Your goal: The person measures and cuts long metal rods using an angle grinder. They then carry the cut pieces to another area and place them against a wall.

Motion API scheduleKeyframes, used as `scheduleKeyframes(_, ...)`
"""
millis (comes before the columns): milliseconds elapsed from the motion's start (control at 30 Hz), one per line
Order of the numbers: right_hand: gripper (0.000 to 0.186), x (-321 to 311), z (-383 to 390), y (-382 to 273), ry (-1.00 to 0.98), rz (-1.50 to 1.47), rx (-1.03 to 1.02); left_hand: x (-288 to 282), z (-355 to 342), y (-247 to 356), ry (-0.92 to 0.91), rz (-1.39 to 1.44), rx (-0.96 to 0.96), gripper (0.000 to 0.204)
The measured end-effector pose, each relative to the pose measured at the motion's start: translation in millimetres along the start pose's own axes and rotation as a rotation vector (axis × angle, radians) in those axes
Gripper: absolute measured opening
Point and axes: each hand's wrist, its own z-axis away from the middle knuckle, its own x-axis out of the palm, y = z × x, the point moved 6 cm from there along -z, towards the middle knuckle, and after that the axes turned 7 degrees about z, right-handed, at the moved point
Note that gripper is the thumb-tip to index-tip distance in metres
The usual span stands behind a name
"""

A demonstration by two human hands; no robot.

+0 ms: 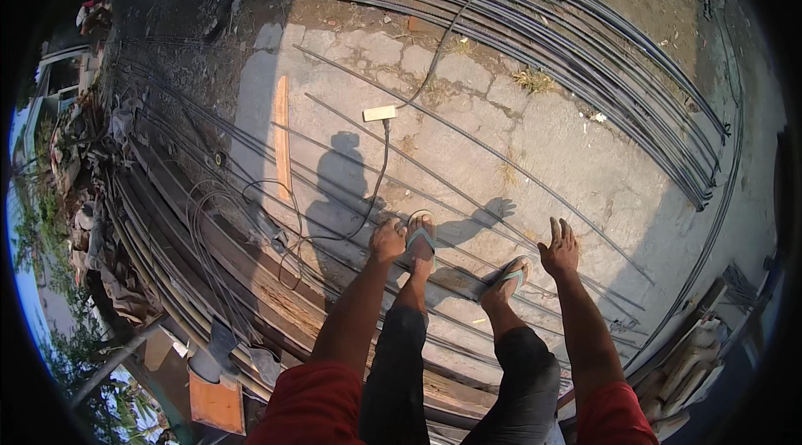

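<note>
My left hand (pixel 388 239) is closed beside my left foot, low over the thin steel rods. Its curled fingers hide whatever may be inside. My right hand (pixel 560 246) reaches out ahead of my right foot, palm down and fingers stretched, with nothing in it. Several long ribbed steel rods (pixel 510 163) lie spaced apart on the cracked concrete, slanting from upper left to lower right under both hands. My feet stand among them in flip-flops (pixel 515 277). Farther ahead, a pale power strip (pixel 379 114) rests between two rods, with a dark cable (pixel 386 157) running toward me.
A thick bundle of steel bars (pixel 576 52) curves across the far side. A flat wooden strip (pixel 282 136) lies ahead to the left. Looped cable (pixel 200 219) and long wooden planks (pixel 288 311) are at the left. Stacked sacks (pixel 689 370) sit at lower right.
</note>
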Motion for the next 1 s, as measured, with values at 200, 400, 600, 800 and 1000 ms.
scheduleKeyframes(200, 0.085, 61, -215, -45, 0.265, 0.048, -0.063, 10, -227, -68, 0.298, -0.173, -0.067, 0.051)
scheduleKeyframes(400, 0.080, 157, -201, -36, 0.392, 0.155, -0.038, 14, -279, -69, 0.388, -0.086, -0.105, 0.034)
scheduleKeyframes(600, 0.091, 176, -154, -60, 0.338, -0.034, -0.266, -277, -345, -114, 1.051, -0.350, -0.156, 0.053)
scheduleKeyframes(800, 0.081, 241, -108, -19, 0.155, 0.192, -0.277, -35, -252, 76, 0.231, -0.521, 0.835, 0.061)
scheduleKeyframes(1000, 0.098, 224, -83, 48, 0.239, 0.010, 0.055, 191, -131, 123, -0.309, -0.609, 1.064, 0.107)
